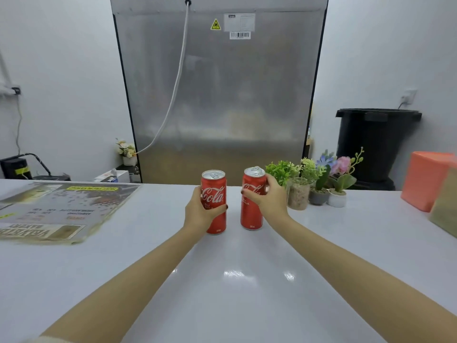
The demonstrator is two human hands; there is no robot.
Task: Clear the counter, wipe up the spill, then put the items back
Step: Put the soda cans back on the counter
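Observation:
Two red cola cans stand upright side by side on the white counter, toward its far edge. My left hand grips the left can around its middle, thumb across the front. My right hand grips the right can near its top, fingers curled round it. The right can's top looks opened. The counter surface is glossy with light reflections; I see no spill on it.
A laminated menu sheet lies on the counter's left. Small potted plants stand right of the cans. A coral box and a tan box sit at the right edge. A steel fridge back rises behind.

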